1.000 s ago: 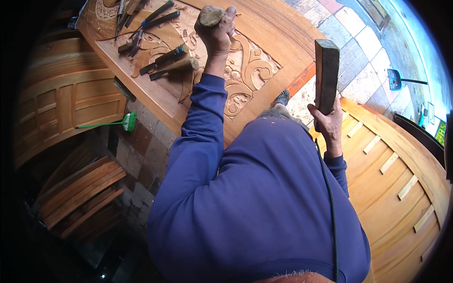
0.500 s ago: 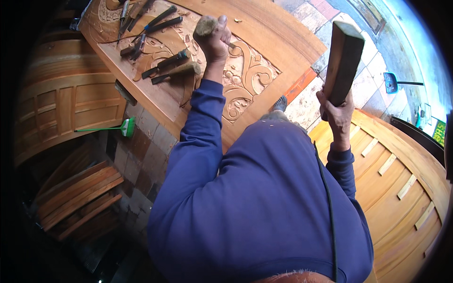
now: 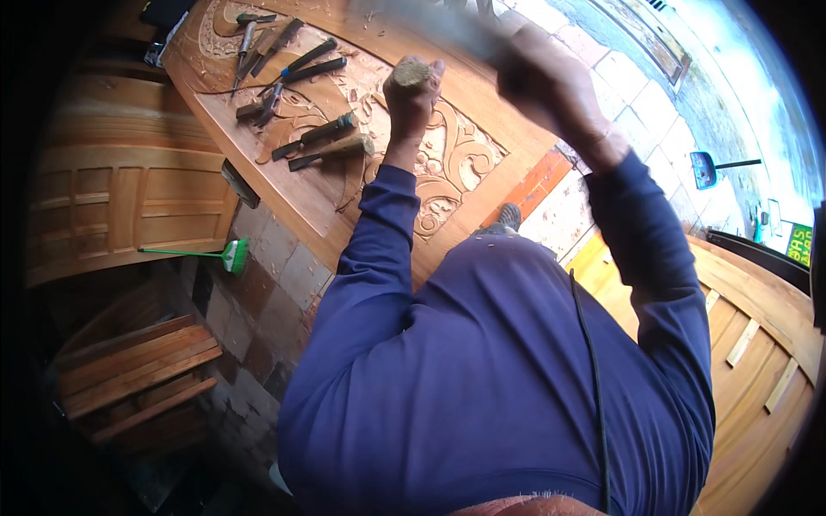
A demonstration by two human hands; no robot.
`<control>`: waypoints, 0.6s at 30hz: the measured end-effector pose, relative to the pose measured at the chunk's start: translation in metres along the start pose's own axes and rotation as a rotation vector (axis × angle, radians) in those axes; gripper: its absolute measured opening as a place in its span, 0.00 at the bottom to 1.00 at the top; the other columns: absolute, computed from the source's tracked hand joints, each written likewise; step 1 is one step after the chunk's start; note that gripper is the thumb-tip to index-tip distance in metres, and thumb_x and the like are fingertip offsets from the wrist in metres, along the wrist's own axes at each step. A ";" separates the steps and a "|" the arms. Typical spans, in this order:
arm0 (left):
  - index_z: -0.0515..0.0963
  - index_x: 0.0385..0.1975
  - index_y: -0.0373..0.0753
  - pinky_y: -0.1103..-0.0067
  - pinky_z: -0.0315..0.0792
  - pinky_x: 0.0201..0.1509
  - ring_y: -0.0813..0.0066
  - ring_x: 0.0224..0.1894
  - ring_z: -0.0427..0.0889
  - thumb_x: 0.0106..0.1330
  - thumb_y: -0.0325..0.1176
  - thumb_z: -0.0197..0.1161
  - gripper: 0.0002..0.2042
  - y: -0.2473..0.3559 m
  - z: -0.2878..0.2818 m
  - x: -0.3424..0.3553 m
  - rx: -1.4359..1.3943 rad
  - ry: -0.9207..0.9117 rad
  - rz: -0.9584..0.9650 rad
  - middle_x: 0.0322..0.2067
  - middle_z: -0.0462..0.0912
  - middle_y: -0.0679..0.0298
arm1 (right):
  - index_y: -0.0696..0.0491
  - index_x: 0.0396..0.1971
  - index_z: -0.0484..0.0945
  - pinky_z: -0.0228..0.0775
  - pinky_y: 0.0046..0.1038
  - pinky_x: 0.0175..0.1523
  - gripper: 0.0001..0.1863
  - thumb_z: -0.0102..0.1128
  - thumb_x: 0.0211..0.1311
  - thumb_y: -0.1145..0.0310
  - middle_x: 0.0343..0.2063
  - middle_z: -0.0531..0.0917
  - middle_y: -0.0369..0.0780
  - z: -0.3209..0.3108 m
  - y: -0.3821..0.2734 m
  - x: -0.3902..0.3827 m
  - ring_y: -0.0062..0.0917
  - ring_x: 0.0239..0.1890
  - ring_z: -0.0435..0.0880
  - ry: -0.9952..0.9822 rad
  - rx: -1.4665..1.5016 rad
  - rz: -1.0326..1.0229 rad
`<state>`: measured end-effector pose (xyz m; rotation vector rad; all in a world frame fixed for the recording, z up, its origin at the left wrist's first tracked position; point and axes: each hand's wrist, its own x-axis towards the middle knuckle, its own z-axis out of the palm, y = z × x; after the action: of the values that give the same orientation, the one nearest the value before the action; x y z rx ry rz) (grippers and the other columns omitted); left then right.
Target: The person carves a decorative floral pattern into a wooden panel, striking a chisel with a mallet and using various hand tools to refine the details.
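Observation:
My left hand (image 3: 416, 112) is closed round a wood-handled carving chisel (image 3: 411, 72), with the round butt of the handle facing up. Its blade is hidden below the fist, over the carved wooden panel (image 3: 465, 156) with raised scrolls. My right hand (image 3: 551, 90) grips a wooden mallet (image 3: 439, 30), smeared by motion, up and to the right of the chisel. Left of my left hand, a chisel with a thick wooden handle (image 3: 348, 148) and a dark-handled chisel (image 3: 325, 131) lie on the panel. Farther off are several more carving tools (image 3: 314, 64).
Wood chips are scattered over the carving. A framed wooden door (image 3: 129, 202) and a green broom (image 3: 232, 255) are at the left, above stacked planks (image 3: 142, 365). Another wooden panel with small battens (image 3: 748, 344) lies at the right. Beneath is a tiled floor (image 3: 275, 249).
My right hand has swung the mallet from upright at the right to up and left, toward the chisel. My left hand keeps its grip on the chisel; the whole view has shifted slightly.

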<state>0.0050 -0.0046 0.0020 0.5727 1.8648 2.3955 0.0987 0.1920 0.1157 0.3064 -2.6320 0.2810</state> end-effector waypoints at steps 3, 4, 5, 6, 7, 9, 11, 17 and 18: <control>0.77 0.24 0.37 0.81 0.67 0.24 0.80 0.20 0.74 0.64 0.27 0.64 0.06 0.001 -0.004 -0.003 0.167 0.005 -0.030 0.20 0.77 0.68 | 0.23 0.74 0.62 0.80 0.41 0.35 0.40 0.59 0.65 0.73 0.38 0.81 0.51 -0.001 0.002 -0.008 0.46 0.34 0.87 -0.088 0.000 -0.076; 0.77 0.24 0.37 0.81 0.67 0.24 0.80 0.20 0.74 0.64 0.27 0.64 0.06 0.002 -0.006 0.000 0.168 0.009 -0.023 0.20 0.77 0.68 | 0.23 0.74 0.62 0.80 0.41 0.35 0.40 0.59 0.65 0.73 0.38 0.81 0.51 0.000 0.000 -0.008 0.46 0.34 0.87 -0.083 -0.001 -0.083; 0.77 0.25 0.37 0.80 0.68 0.25 0.79 0.21 0.75 0.64 0.26 0.63 0.06 0.000 -0.007 -0.001 0.120 -0.014 -0.025 0.20 0.77 0.68 | 0.24 0.74 0.62 0.80 0.42 0.36 0.40 0.60 0.65 0.73 0.38 0.81 0.50 -0.002 -0.008 -0.012 0.46 0.34 0.87 0.021 0.126 -0.044; 0.78 0.25 0.37 0.79 0.69 0.25 0.78 0.21 0.75 0.64 0.26 0.63 0.06 -0.001 -0.008 -0.001 0.071 -0.038 -0.026 0.20 0.78 0.67 | 0.24 0.74 0.63 0.80 0.42 0.36 0.39 0.60 0.65 0.72 0.39 0.81 0.49 -0.004 -0.014 -0.014 0.45 0.34 0.87 0.125 0.252 -0.004; 0.78 0.28 0.36 0.78 0.69 0.27 0.77 0.22 0.76 0.64 0.25 0.64 0.04 -0.002 -0.010 -0.002 0.137 -0.069 0.001 0.22 0.79 0.66 | 0.25 0.74 0.63 0.81 0.42 0.39 0.40 0.61 0.64 0.73 0.39 0.81 0.48 0.000 -0.018 -0.018 0.44 0.35 0.86 0.076 0.209 0.042; 0.79 0.29 0.37 0.80 0.70 0.28 0.79 0.23 0.77 0.64 0.24 0.66 0.04 -0.002 0.000 -0.009 -0.046 0.061 0.019 0.22 0.80 0.68 | 0.25 0.73 0.64 0.81 0.43 0.41 0.41 0.60 0.62 0.75 0.40 0.81 0.47 0.004 -0.017 -0.028 0.43 0.38 0.86 -0.092 0.114 0.081; 0.79 0.28 0.38 0.80 0.69 0.29 0.81 0.23 0.76 0.64 0.24 0.67 0.04 -0.005 0.002 -0.011 -0.010 0.149 0.011 0.22 0.80 0.69 | 0.25 0.73 0.64 0.81 0.43 0.41 0.41 0.59 0.61 0.75 0.39 0.81 0.46 0.010 -0.012 -0.042 0.43 0.38 0.86 -0.123 0.134 0.104; 0.68 0.18 0.46 0.84 0.58 0.16 0.86 0.15 0.68 0.69 0.36 0.68 0.18 -0.024 -0.038 0.000 -0.521 0.690 0.020 0.15 0.71 0.72 | 0.38 0.74 0.65 0.79 0.34 0.58 0.45 0.65 0.54 0.79 0.55 0.83 0.46 0.010 -0.010 -0.122 0.36 0.55 0.85 0.104 0.410 0.394; 0.68 0.18 0.46 0.84 0.58 0.16 0.86 0.15 0.68 0.69 0.36 0.68 0.18 -0.015 -0.026 0.001 -0.520 0.688 0.004 0.15 0.71 0.72 | 0.41 0.74 0.65 0.75 0.32 0.62 0.45 0.66 0.53 0.80 0.59 0.81 0.45 0.009 -0.011 -0.136 0.33 0.60 0.82 0.114 0.533 0.525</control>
<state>-0.0066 -0.0242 -0.0172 -0.3284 1.2410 3.1562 0.2152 0.2020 0.0451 -0.2387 -2.4389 1.1403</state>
